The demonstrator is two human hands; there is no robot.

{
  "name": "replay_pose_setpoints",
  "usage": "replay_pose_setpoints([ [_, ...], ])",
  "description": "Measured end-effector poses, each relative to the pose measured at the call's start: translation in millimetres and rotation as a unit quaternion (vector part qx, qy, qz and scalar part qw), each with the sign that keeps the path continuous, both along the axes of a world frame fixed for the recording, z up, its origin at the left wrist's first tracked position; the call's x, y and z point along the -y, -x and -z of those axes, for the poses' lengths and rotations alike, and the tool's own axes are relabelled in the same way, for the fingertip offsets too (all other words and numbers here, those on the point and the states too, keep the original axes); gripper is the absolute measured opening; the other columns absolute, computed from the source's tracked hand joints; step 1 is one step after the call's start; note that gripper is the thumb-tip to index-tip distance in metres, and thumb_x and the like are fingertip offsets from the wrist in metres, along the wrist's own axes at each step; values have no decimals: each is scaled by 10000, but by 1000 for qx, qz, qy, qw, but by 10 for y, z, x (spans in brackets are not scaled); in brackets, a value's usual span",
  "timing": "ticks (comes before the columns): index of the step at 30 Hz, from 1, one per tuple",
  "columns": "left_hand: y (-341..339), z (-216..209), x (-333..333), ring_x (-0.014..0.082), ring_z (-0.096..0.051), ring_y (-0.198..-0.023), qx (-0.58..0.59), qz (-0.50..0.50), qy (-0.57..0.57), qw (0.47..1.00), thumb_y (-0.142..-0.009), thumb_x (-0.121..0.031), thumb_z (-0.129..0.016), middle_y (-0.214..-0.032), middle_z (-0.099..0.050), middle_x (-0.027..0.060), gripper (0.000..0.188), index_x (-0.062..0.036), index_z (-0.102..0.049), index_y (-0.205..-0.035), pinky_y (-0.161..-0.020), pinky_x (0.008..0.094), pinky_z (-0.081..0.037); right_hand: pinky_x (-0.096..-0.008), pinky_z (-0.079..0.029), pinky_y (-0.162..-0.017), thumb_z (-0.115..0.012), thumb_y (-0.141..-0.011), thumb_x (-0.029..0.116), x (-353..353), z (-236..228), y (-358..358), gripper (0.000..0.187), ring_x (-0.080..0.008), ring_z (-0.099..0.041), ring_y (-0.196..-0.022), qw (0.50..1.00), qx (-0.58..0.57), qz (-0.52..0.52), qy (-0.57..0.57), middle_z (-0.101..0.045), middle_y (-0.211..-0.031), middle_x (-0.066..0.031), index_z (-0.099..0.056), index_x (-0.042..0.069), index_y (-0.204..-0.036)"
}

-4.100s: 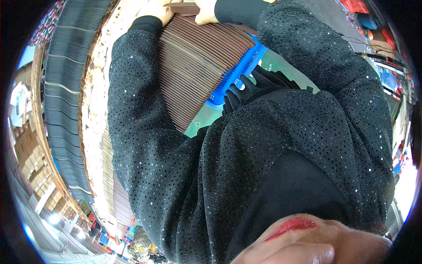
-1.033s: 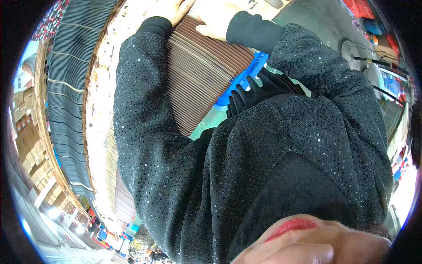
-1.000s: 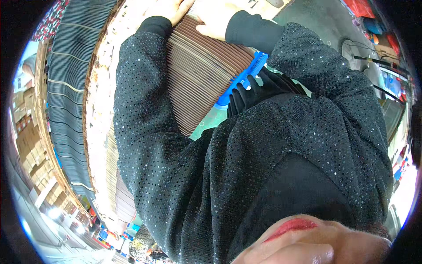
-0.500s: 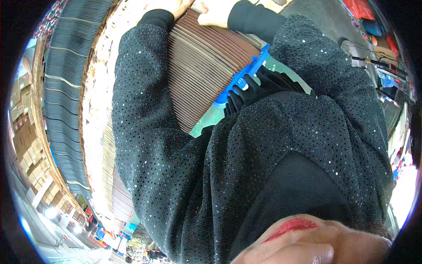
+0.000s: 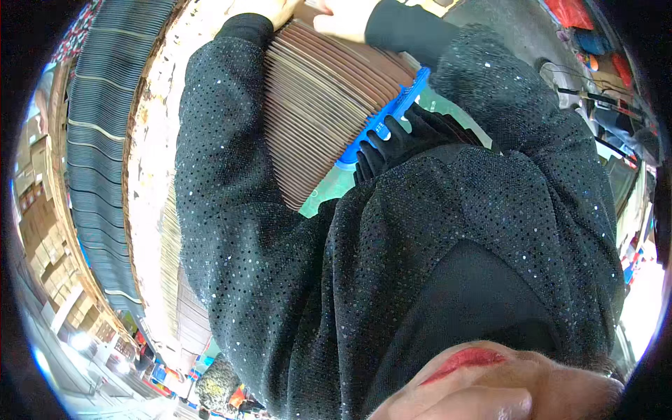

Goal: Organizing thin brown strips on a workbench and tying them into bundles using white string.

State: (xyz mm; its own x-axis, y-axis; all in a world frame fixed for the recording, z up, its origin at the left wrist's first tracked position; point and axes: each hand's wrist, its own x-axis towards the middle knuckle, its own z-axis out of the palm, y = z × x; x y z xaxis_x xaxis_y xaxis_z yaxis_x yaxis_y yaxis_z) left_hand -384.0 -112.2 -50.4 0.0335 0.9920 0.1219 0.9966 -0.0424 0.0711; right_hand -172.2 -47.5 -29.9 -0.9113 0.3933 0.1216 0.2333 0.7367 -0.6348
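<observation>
A stack of thin brown, ridged pieces (image 5: 318,105) lies in front of me, with paler bands across it. A blue plastic tray edge (image 5: 385,122) runs along its near right side. At the far end of the stack is my left hand (image 5: 278,8), its fingers mostly cut off by the upper picture edge. Close to its right, my right hand (image 5: 346,21) has its thumb over the far end of the brown pieces, fingers bent in. Glare and the picture edge hide what is between those fingers. Both forearms wear black, glittery sleeves.
Left of me, a long row of dark grey ridged pieces (image 5: 105,147) runs beside a worn, whitish surface (image 5: 150,140). A green surface (image 5: 329,190) shows under the blue tray. Cardboard boxes (image 5: 52,238) are stacked farther left. Red bags (image 5: 570,12) lie at the far right.
Both hands have shifted slightly at the far end of the stack, the right wrist a little to the right. The stack and tray look much the same.
</observation>
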Motion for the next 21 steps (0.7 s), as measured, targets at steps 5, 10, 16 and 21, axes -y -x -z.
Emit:
replay_pose_setpoints([
  [5, 64, 31, -2, 393, -433, -1425, 6, 27, -19, 999, -1022, -352, -526, -1554, -488, 147, 508, -114, -541, -1471, -1193, 467, -346, -497, -547, -889, -629, -924, 239, 113, 5, 19, 374, -454, -686, -960, 996, -34, 42, 73, -694, -1014, -318, -602, -43, -1168],
  [10, -9, -8, -20, 395, -441, -1411, -1, 18, -10, 1000, -1025, -348, -526, -1537, -503, 155, 503, -109, -546, -1466, -1189, 464, -345, -488, -560, -898, -688, -879, 215, 248, -122, -12, 387, -432, -704, -971, 997, 59, 16, 47, -709, -1008, -308, -659, -69, -1140],
  [16, 107, -21, 38, 380, -436, -1419, -16, 55, -26, 998, -1032, -346, -515, -1535, -502, 163, 497, -106, -546, -1466, -1194, 461, -339, -456, -571, -881, -703, -819, 247, 213, -374, 161, 357, -390, -723, -953, 985, 165, -40, 42, -724, -976, -288, -728, -69, -984],
  [21, -51, -50, -62, 392, -420, -1433, 14, 26, -9, 1000, -1026, -334, -514, -1558, -483, 150, 493, -111, -546, -1465, -1198, 459, -340, -451, -559, -901, -681, -816, 311, 11, -155, -51, 419, -405, -708, -957, 999, -8, 34, 24, -717, -982, -289, -719, -47, -1030],
])
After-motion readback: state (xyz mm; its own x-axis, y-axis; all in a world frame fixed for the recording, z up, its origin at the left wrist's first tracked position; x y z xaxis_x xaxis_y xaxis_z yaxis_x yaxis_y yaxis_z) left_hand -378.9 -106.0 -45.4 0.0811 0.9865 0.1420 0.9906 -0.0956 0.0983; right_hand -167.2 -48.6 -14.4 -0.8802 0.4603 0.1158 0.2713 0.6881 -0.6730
